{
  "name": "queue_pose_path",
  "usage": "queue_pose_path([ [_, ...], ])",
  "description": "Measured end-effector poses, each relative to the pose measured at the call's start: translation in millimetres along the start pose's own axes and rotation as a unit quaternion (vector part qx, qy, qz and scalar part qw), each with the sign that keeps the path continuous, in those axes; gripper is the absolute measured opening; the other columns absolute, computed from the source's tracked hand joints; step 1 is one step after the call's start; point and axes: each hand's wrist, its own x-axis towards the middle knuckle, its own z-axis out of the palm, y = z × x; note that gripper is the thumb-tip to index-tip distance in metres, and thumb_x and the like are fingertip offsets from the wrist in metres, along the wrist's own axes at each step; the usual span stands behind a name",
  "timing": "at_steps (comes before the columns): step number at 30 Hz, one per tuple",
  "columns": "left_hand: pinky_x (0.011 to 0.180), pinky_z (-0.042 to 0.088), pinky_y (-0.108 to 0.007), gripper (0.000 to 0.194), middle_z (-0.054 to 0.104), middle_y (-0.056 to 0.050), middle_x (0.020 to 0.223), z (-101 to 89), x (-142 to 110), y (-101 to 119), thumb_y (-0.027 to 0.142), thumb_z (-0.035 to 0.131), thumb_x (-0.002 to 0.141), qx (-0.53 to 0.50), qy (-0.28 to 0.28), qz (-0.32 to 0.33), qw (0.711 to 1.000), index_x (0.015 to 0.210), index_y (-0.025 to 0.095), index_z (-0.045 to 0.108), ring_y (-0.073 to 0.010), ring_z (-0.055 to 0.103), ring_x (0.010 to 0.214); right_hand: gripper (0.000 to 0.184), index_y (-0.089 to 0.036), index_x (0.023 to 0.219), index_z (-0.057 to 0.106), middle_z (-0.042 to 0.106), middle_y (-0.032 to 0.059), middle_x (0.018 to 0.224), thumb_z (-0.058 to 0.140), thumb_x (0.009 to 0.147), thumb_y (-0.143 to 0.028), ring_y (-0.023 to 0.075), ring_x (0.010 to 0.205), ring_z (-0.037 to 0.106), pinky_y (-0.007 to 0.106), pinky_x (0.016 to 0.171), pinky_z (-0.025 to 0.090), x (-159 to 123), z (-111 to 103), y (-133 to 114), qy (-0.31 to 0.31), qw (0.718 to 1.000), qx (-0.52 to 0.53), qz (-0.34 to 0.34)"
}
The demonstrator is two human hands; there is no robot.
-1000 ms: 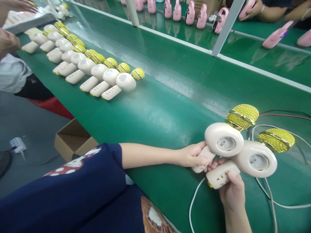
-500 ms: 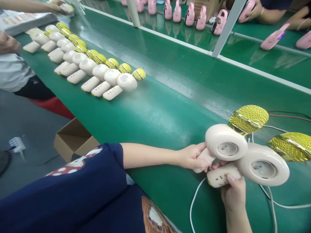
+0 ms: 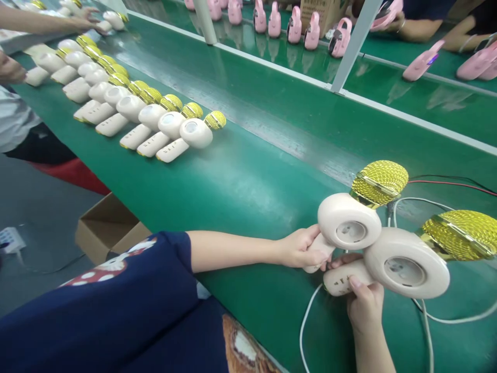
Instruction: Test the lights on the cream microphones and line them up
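My left hand (image 3: 305, 248) is closed around the handle of a white microphone (image 3: 330, 217) with a gold mesh head. A second white microphone (image 3: 375, 259), also gold-headed, lies in my right hand (image 3: 365, 300), its thumb pressed by the small buttons on the handle. Both microphones are held side by side above the green table (image 3: 248, 207), their round openings facing up. The two handles nearly meet, and some fingers are hidden behind them. White cables (image 3: 427, 331) run on the table beneath and beside my right hand.
A row of similar microphones (image 3: 130, 106) lies along the table at the left. Another person's hand (image 3: 87, 22) is at the far left end. Behind a metal post (image 3: 355, 46) stand pink devices (image 3: 294, 25). An open cardboard box (image 3: 108, 225) sits below the table edge.
The view has shifted slightly, so things sit a little further left. Both microphones stay in my hands. At the far left, the other person's hand now reaches beside white microphones on the table.
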Motion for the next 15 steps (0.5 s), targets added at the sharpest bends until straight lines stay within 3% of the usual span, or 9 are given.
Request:
queue_pose_path([
  [6,0.056,0.051,-0.025,0.042,0.061,-0.001,0.070,0.0,-0.6,2.8,0.053,0.061,0.080,0.008,0.007,0.012,1.000,0.095,0.016,0.048,-0.0138,0.062,0.062,0.021,-0.021,0.091,0.064,0.065,0.0074,0.088,0.061,0.080,-0.038,0.0262,0.083,0.059,0.046,0.078,0.046,-3.2,-1.4,-5.8,-0.020,0.997,-0.067,-0.014],
  [10,0.055,0.050,-0.025,0.041,0.061,-0.001,0.070,0.3,-0.4,3.7,0.052,0.060,0.080,0.007,0.001,0.026,1.000,0.094,0.015,0.049,-0.0131,0.061,0.061,0.021,-0.022,0.091,0.065,0.065,0.0065,0.087,0.063,0.079,-0.039,0.0264,0.083,0.059,0.044,0.078,0.045,-4.3,-3.9,-3.3,-0.015,0.997,-0.070,-0.026],
  [15,0.057,0.050,-0.026,0.047,0.061,-0.001,0.072,0.5,-0.5,5.7,0.054,0.065,0.077,-0.019,0.005,0.000,1.000,0.097,0.016,0.047,-0.0133,0.062,0.062,0.019,-0.021,0.088,0.066,0.066,0.0072,0.086,0.060,0.081,-0.038,0.0269,0.083,0.059,0.046,0.079,0.043,-4.4,-5.2,3.0,-0.026,0.997,-0.060,-0.027],
])
